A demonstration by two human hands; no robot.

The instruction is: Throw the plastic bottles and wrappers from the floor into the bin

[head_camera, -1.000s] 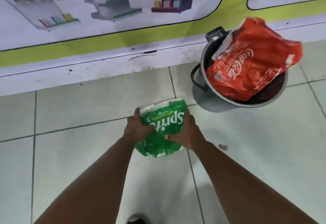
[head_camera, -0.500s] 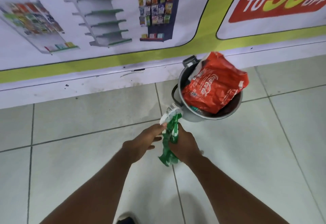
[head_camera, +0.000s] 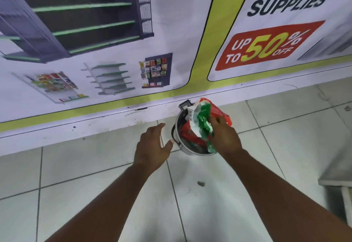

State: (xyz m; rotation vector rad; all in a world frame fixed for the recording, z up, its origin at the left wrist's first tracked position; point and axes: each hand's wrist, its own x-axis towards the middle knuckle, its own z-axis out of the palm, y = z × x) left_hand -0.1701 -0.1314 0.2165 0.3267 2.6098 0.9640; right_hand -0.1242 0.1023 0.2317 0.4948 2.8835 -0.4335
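Observation:
A grey metal bin (head_camera: 180,127) with a black handle stands on the tiled floor against the wall. A red Coca-Cola wrapper (head_camera: 221,113) sticks out of it. My right hand (head_camera: 225,137) grips a crumpled green and white Sprite wrapper (head_camera: 202,121) and holds it over the bin's mouth, on top of the red wrapper. My left hand (head_camera: 152,146) hovers just left of the bin with its fingers spread and nothing in it. The bin's inside is mostly hidden by the wrappers and my right hand.
A printed banner (head_camera: 171,32) covers the wall behind the bin. A small dark scrap (head_camera: 201,183) lies on the white floor tiles below the bin. The corner of a grey metal object (head_camera: 337,182) juts in at the right edge.
The green wrapper went from the floor, held in both hands, up over the bin. My left hand let go of it and now hangs open. The view rose and pulled back.

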